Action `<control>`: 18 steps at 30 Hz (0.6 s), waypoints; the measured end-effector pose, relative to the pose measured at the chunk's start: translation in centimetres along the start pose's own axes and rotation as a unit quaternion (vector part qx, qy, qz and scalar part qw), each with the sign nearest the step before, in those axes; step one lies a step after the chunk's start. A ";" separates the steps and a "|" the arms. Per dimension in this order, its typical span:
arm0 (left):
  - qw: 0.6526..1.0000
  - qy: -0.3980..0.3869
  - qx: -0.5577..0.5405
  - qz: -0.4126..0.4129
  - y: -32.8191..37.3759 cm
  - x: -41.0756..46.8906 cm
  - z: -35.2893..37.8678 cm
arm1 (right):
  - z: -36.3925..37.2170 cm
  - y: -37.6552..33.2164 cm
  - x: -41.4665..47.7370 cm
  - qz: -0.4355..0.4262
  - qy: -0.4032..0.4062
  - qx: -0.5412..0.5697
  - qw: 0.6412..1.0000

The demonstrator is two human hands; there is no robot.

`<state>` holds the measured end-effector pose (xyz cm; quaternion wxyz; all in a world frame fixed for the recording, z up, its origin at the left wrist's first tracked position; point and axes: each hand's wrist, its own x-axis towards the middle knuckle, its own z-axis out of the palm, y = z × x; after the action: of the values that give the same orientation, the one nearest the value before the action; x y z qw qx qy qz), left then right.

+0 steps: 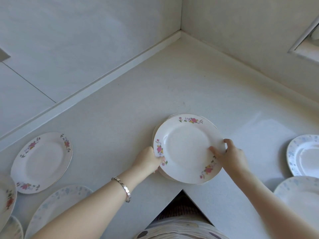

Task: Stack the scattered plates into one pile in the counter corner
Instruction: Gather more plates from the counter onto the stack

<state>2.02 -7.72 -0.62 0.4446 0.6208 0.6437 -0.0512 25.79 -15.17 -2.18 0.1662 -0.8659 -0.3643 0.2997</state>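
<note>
A small pile of white plates with pink flower rims [186, 147] sits on the white counter [172, 87], close to the inner front edge and well short of the wall corner. My left hand [148, 161] grips the pile's left rim, thumb on the top plate. My right hand [229, 156] holds the right rim, fingers on the top plate. More plates lie apart: a pink-flower plate [42, 163] at the left, a blue-flower plate [57, 204] below it, and two blue-flower plates [303, 156] [300, 194] at the right.
The wall corner [180, 30] lies at the back, with bare counter between it and the pile. Parts of other plates [6, 199] show at the lower left edge. The counter's inner corner notch [182, 191] is just below the pile. A window ledge [307, 45] is at the upper right.
</note>
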 end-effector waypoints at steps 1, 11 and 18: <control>0.999 0.020 0.024 0.006 0.1 0.1 0.0 | 0.0 -0.1 0.1 -0.002 0.005 -0.028 1.000; 0.989 0.110 0.093 0.029 0.0 -1.6 2.1 | -0.6 -2.4 0.2 -0.048 0.030 -0.194 0.979; 0.983 0.177 0.049 -0.028 -5.0 -2.8 -2.3 | 2.9 -10.7 -3.9 -0.303 -0.161 -0.140 0.929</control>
<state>-3.89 -9.56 0.12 0.2908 0.6227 0.7263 0.0153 16.09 -10.55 2.55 0.0654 -0.6689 -0.6696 0.3161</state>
